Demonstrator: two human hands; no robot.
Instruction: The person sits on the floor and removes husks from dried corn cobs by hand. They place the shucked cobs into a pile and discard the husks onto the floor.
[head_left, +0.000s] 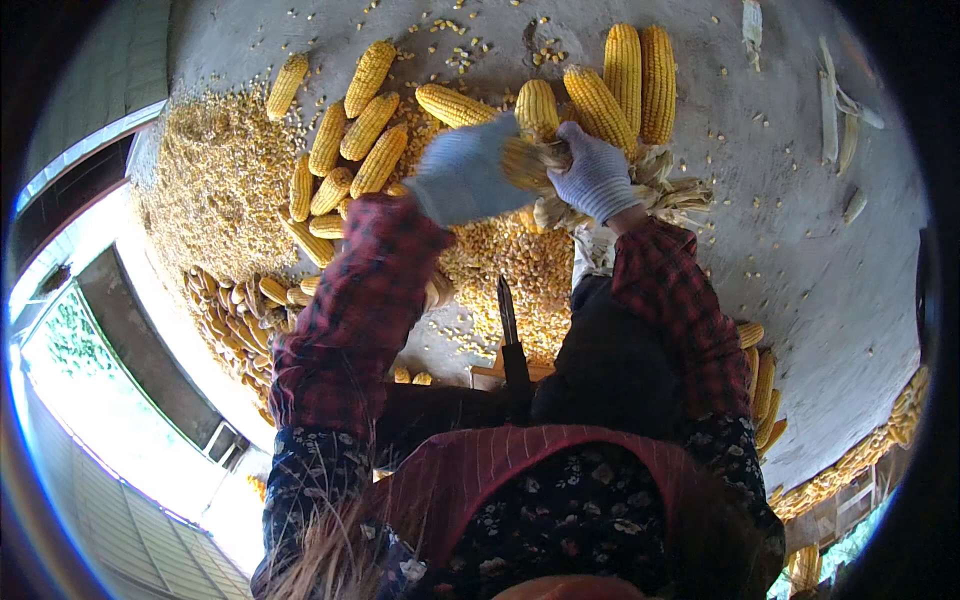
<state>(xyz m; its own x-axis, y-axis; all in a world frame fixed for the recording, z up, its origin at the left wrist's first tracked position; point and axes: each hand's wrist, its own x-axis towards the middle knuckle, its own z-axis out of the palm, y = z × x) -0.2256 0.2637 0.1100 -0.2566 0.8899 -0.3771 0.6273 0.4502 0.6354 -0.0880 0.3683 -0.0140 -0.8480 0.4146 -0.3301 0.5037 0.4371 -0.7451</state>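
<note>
My right hand (592, 172), in a pale knitted glove, grips the right end of a partly husked corn ear (529, 165), its thumb on top. The ear is blurred by motion. Against its left end is my left hand (469, 176), in a light blue glove; it is blurred too, and its fingers are mostly hidden. Just beyond the hands lie bare yellow ears (600, 105) on the concrete floor (780, 225). Dry husks (664, 187) lie by my right wrist. Below the hands is a heap of loose kernels (517, 259).
A pointed metal tool (508, 311) with a black handle stands up between my legs. More ears (360, 142) lie at the left, beside a wide spread of kernels (217, 172). Several ears (761, 386) rest by my right elbow. Husk scraps (840, 112) lie far right.
</note>
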